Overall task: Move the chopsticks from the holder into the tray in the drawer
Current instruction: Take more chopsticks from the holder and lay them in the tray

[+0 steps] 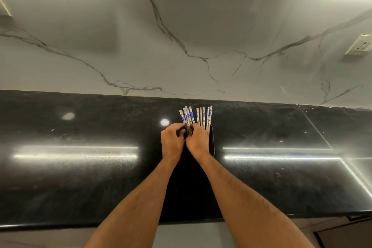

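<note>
Several chopsticks with blue-and-white patterned tops stand in a dark holder (211, 143) on the black counter (80, 177). One bunch of chopsticks (187, 116) leans left, and both my hands close around its lower part. My left hand (172, 139) grips from the left, my right hand (198, 140) from the right, and the two touch. A second group of chopsticks (205, 117), some of plain wood, stands upright just to the right, untouched. My hands hide most of the holder. No drawer or tray is in view.
A white marble backsplash (181, 36) rises behind the counter. A wall socket (359, 44) sits at the far right. The counter's front edge (60, 225) runs along the bottom, with cabinet fronts below it.
</note>
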{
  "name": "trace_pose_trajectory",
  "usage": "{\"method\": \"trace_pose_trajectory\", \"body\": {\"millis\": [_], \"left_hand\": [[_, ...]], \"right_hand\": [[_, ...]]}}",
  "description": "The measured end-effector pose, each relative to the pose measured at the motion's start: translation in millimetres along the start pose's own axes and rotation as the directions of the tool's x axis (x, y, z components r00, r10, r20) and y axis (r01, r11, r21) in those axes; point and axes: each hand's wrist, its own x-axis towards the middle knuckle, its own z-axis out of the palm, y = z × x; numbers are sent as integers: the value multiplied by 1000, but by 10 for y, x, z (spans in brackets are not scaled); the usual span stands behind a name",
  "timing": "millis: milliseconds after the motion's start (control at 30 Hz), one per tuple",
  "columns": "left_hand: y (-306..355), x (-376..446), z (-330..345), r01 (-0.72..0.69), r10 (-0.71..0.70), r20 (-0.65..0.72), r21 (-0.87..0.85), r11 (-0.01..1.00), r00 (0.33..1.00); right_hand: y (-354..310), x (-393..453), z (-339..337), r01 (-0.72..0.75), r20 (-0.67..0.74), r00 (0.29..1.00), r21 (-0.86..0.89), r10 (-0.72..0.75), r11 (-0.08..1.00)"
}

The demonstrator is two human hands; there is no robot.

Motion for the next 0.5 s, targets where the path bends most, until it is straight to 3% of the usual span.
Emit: {"method": "trace_pose_trajectory", "body": {"millis": [500], "left_hand": [[120, 43, -67, -13, 17, 61, -65, 998, 998]], "right_hand": [[-127, -92, -93, 18, -191, 982, 68, -5, 998]]}}
